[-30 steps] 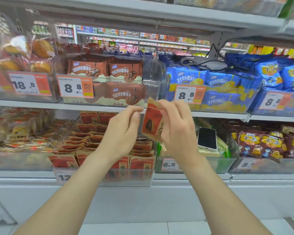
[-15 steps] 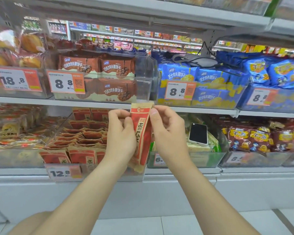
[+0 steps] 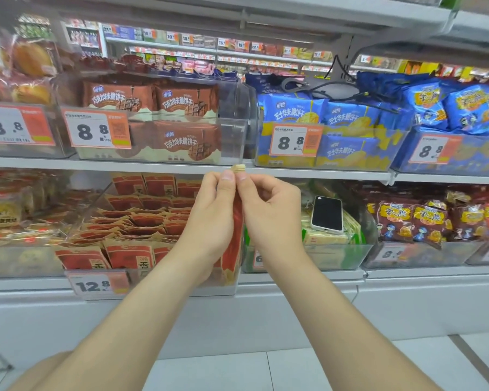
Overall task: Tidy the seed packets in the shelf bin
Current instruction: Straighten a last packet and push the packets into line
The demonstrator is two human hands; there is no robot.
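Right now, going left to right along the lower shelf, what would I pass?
Yellowish packets, red seed packets, left hand, pinched packet, right hand, phone on green packets, dark red snack bags.

One packet (image 3: 235, 238) hangs between the left hand (image 3: 212, 221) and right hand (image 3: 271, 215), before the shelf bin (image 3: 167, 289) of seed packets (image 3: 141, 221) on the lower shelf (image 3: 294, 277); a phone (image 3: 327, 213) lies on packs (image 3: 352, 231) in the next bin (image 3: 322, 258) (to its right).

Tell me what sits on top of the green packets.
A phone with a dark screen lies on the green packets; the packets under it and deeper in the bin are covered.
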